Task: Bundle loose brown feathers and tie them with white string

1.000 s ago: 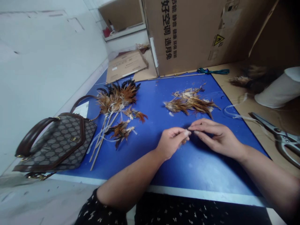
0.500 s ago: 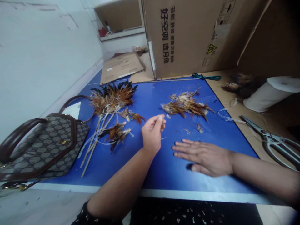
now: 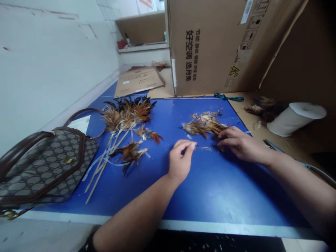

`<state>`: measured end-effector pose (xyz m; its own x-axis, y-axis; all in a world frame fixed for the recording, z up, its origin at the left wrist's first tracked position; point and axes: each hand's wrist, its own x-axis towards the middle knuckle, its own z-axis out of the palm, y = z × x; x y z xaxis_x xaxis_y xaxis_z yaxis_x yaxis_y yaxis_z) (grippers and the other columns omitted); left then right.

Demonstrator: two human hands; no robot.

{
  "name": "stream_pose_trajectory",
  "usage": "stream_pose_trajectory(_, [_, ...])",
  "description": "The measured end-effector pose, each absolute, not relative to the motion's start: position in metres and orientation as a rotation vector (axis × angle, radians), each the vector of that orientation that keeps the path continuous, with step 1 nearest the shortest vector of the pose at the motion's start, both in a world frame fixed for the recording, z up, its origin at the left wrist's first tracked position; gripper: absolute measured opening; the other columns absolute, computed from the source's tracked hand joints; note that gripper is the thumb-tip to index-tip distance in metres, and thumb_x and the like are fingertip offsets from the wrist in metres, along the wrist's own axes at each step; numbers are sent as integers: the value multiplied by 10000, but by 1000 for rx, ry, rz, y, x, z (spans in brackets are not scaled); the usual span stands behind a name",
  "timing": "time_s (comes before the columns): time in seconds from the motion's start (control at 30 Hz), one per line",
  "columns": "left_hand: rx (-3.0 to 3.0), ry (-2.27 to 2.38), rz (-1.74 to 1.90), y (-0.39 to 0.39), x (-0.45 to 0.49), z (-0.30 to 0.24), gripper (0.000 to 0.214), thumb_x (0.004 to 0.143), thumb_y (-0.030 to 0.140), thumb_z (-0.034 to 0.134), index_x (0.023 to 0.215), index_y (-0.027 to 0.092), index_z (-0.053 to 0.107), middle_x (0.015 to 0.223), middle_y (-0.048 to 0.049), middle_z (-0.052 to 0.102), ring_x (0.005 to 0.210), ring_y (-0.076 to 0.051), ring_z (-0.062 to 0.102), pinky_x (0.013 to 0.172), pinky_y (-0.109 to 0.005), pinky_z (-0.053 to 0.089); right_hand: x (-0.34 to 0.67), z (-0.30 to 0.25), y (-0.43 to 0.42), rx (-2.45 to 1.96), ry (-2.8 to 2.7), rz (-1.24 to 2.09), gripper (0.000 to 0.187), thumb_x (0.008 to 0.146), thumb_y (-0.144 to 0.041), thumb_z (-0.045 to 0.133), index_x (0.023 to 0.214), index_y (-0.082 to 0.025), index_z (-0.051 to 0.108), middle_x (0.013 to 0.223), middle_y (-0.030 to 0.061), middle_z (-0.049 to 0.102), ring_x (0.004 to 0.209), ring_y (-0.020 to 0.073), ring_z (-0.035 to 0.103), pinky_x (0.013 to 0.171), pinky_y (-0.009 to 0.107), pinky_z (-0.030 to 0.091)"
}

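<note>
My left hand [image 3: 181, 159] is closed in a pinch above the blue tabletop [image 3: 199, 196]. Whatever lies between its thumb and forefinger is too small to name. My right hand [image 3: 243, 145] is palm down at the right end of a pile of loose brown feathers [image 3: 199, 127], its fingers bent and apart. Its fingertips hide part of the pile and the spot where a small feather lay. Tiny feather scraps [image 3: 206, 148] lie between the two hands. Left of my left hand are small tied feather bunches [image 3: 132, 152] and larger brown-black feather bundles [image 3: 126, 115] on pale sticks [image 3: 101, 171].
A patterned handbag [image 3: 49, 164] stands at the left by the wall. Behind the table rises a big cardboard box [image 3: 210, 52], with flat cardboard [image 3: 139, 80] beside it. At the right are a white roll [image 3: 294, 119], partly covered shears [image 3: 273, 145] and a teal cord [image 3: 228, 97].
My right hand has lifted from flat on the table and moved up to the feather pile, fingers now bent. My left hand, still pinched, has shifted slightly right and nearer. The view has tilted slightly.
</note>
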<state>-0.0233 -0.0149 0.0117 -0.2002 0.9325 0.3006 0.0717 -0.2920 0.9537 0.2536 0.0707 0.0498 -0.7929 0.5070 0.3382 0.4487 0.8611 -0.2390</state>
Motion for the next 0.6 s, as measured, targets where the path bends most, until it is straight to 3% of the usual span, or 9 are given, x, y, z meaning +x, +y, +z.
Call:
stream_pose_trajectory(0.13, [1393, 1251, 1585, -15, -23, 13, 228, 965, 384, 691, 952, 205, 832, 982, -91, 705, 981, -209, 659, 875, -338, 530, 268, 34, 74, -812, -2688, 195, 256, 977, -196, 585, 1085, -260, 808, 1311, 137, 669, 1209, 314, 611, 1008, 502, 540])
stream_pose_trajectory(0.3, [1371, 1242, 1559, -15, -21, 14, 235, 972, 384, 680, 973, 203, 830, 981, -86, 703, 942, -194, 649, 859, -329, 521, 251, 37, 62, -945, -2378, 315, 175, 1008, -314, 593, 956, -225, 735, 1138, 123, 721, 1081, 286, 667, 974, 470, 542])
stream_pose_trajectory(0.47, [1308, 1178, 1532, -16, -16, 9, 277, 977, 405, 667, 985, 178, 825, 923, -79, 686, 889, -182, 643, 825, -310, 519, 207, 46, 42, -1144, -2044, 636, 237, 1018, -438, 591, 945, -229, 674, 892, 50, 731, 817, 220, 679, 789, 361, 548])
stream_pose_trajectory(0.6, [1245, 1148, 1533, -15, -16, 7, 294, 969, 427, 675, 993, 172, 820, 899, -68, 673, 812, -165, 624, 758, -293, 511, 183, 41, 46, -1210, -1949, 553, 184, 1027, -384, 544, 949, -224, 595, 835, 51, 702, 733, 198, 645, 683, 316, 518])
